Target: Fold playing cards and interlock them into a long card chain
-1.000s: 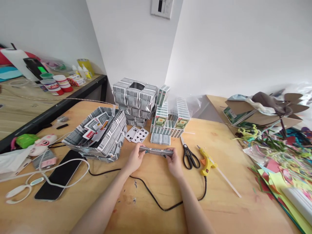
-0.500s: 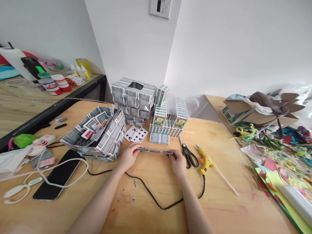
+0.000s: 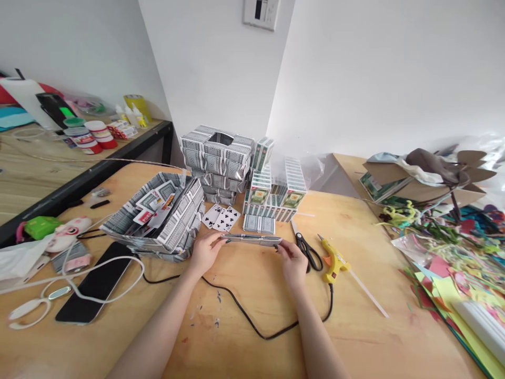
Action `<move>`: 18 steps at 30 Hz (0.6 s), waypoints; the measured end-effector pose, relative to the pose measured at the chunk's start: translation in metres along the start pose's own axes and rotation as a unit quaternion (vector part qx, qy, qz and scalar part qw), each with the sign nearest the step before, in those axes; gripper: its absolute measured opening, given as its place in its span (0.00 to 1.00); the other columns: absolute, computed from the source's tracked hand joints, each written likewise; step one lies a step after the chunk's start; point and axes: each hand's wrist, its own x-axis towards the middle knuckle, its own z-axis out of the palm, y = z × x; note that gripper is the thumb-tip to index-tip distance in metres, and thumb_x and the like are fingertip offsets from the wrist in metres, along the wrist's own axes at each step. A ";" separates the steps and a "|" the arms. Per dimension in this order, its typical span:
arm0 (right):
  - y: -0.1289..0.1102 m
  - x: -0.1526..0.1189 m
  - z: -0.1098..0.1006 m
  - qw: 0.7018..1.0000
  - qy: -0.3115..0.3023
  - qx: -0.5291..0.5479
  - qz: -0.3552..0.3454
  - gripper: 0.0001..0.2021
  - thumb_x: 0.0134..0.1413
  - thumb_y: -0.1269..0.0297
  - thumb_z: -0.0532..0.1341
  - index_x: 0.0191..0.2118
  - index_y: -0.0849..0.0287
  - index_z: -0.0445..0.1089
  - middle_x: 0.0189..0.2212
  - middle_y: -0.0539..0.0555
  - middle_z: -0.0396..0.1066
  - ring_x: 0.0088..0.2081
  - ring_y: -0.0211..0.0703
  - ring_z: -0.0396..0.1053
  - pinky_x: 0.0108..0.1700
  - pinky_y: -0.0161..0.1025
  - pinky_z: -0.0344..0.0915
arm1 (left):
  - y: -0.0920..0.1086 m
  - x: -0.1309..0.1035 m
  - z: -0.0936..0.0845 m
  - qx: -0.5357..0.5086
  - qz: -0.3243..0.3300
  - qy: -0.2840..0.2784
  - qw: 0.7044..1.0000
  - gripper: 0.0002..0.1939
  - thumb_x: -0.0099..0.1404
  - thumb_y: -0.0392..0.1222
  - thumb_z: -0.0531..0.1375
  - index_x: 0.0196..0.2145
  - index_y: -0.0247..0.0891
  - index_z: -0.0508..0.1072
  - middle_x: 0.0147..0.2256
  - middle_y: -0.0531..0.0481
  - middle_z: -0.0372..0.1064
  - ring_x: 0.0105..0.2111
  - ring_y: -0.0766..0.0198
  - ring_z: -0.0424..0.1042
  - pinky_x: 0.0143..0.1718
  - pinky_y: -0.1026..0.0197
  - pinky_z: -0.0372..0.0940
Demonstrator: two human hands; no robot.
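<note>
A thin strip of joined playing cards [image 3: 251,239] is held nearly level above the wooden table, seen almost edge-on. My left hand [image 3: 207,251] pinches its left end, and my right hand [image 3: 293,261] pinches its right end. Just behind the strip, face-down cards [image 3: 259,223] lie side by side, with face-up club cards [image 3: 225,218] to their left. Black scissors [image 3: 309,252] rest right beside my right hand. Further right lies a yellow glue gun [image 3: 334,262] with a glue stick at its back. A basket made of folded cards [image 3: 179,227] stands left of my left hand.
A card-covered box [image 3: 219,155] and stacked green card packs [image 3: 260,192] stand at the back. The glue gun's black cable [image 3: 240,310] loops under my forearms. A phone [image 3: 94,287] with a white cable lies left. Colourful scraps [image 3: 445,279] cover the right side.
The card strip has risen slightly and tilted, so more of its surface shows. My right hand has shifted a little to the right.
</note>
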 end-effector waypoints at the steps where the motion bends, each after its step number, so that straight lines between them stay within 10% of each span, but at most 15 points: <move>1: 0.002 0.001 0.000 1.000 0.000 0.004 0.018 0.11 0.46 0.62 0.56 0.35 0.60 0.71 0.32 0.55 0.73 0.33 0.44 0.69 0.38 0.41 0.65 | -0.001 0.000 0.000 0.008 -0.014 -0.003 1.000 0.10 0.57 0.40 0.54 0.36 0.39 0.72 0.38 0.48 0.71 0.39 0.61 0.69 0.42 0.59 0.64; 18: 0.018 0.008 -0.003 0.993 -0.065 0.001 0.100 0.13 0.43 0.58 0.59 0.32 0.60 0.73 0.28 0.55 0.75 0.27 0.46 0.73 0.32 0.39 0.68 | -0.012 0.001 -0.003 0.037 0.031 -0.022 0.999 0.09 0.58 0.38 0.53 0.34 0.37 0.72 0.36 0.48 0.72 0.37 0.63 0.70 0.40 0.62 0.64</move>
